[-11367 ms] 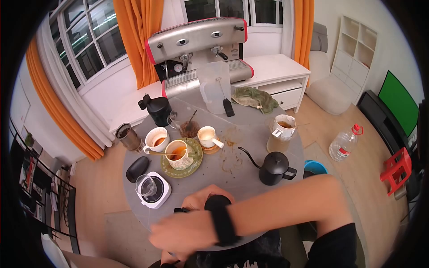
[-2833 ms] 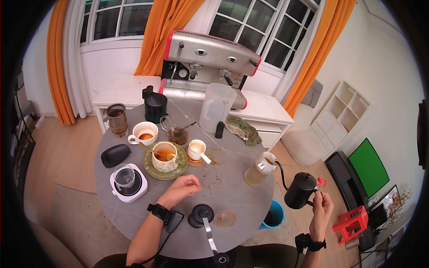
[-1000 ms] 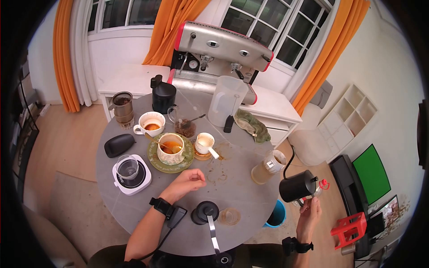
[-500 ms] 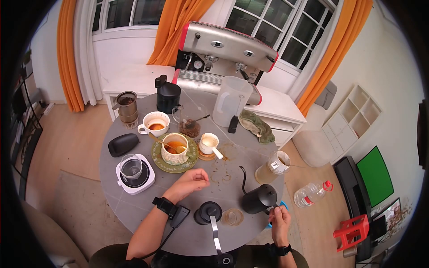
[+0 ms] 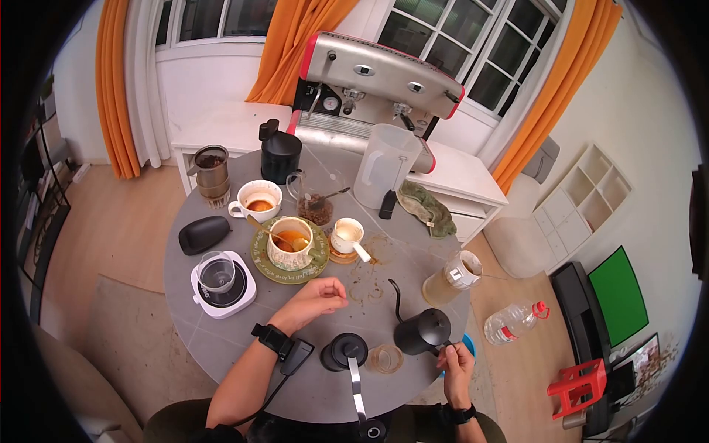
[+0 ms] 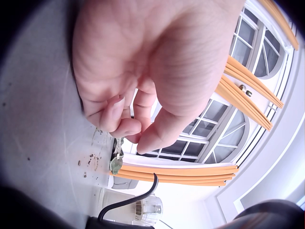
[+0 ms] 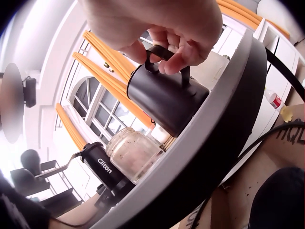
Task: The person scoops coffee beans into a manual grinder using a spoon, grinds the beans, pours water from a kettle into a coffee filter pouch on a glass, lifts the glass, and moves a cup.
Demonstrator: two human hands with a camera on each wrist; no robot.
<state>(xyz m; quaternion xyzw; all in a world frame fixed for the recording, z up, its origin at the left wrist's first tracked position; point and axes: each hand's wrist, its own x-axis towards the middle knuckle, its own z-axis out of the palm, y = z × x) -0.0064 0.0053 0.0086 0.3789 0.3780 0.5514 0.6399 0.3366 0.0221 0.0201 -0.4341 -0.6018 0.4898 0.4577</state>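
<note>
My right hand (image 5: 456, 368) pinches the handle of a black gooseneck kettle (image 5: 422, 331) at the table's right edge. The right wrist view shows the kettle (image 7: 164, 98) upright at the tabletop, fingers curled round its handle. My left hand (image 5: 316, 301) rests on the table with loosely curled fingers and nothing in it. Near that forearm stands a black hand coffee grinder (image 5: 345, 353) with a silver crank. Between grinder and kettle sits a small glass jar (image 5: 385, 359). Behind the kettle is a glass carafe (image 5: 437, 290) of pale brown liquid with a white-collared top.
A cup of amber liquid with a spoon stands on a green saucer (image 5: 260, 260). Around it are a white cup (image 5: 256, 193), a small handled cup (image 5: 347, 235), and a white scale (image 5: 244, 295) bearing a glass. A clear pitcher (image 5: 380, 166) stands behind. A blue bucket (image 5: 470, 353) sits below the table's right edge.
The kettle has come left and down from beyond the table's right edge to the tabletop, my right hand on its handle throughout. My left hand has stayed in place over the last second.
</note>
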